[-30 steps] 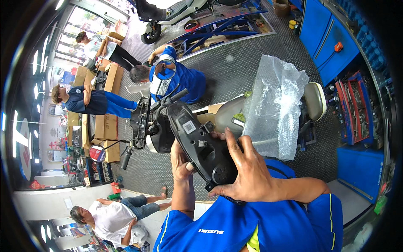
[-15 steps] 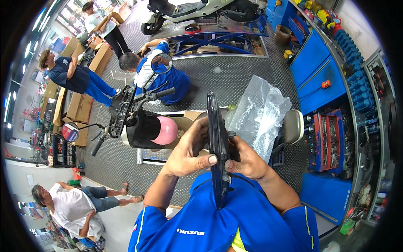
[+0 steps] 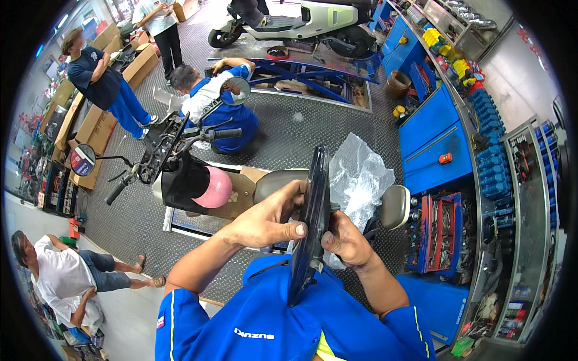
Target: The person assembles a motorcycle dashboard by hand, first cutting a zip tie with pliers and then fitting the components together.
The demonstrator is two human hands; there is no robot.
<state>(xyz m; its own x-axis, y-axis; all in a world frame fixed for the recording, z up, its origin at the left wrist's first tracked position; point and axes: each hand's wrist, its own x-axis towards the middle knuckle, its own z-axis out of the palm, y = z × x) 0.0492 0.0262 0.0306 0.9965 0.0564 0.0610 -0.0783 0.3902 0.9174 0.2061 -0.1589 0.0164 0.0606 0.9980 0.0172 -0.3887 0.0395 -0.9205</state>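
I hold a dark plastic scooter panel (image 3: 311, 222) edge-on in front of my chest, upright and thin from this angle. My left hand (image 3: 269, 218) grips its left face, thumb pressed against the edge. My right hand (image 3: 344, 240) grips its right side from behind. A crumpled clear plastic bag (image 3: 359, 180) lies on the scooter seat just beyond the panel. The scooter (image 3: 192, 177), black at the front with a pink rounded part, stands below my hands with its handlebar and round mirror to the left.
A person in blue (image 3: 214, 105) crouches beyond the scooter by a blue lift (image 3: 301, 75) carrying a white scooter. Two people stand far left by cardboard boxes (image 3: 90, 126); another sits at lower left. Blue tool cabinets (image 3: 436, 138) line the right.
I have tilted my view slightly; the panel stays edge-on in both hands and has dropped a little toward my chest. The crouching person remains beside the lift.
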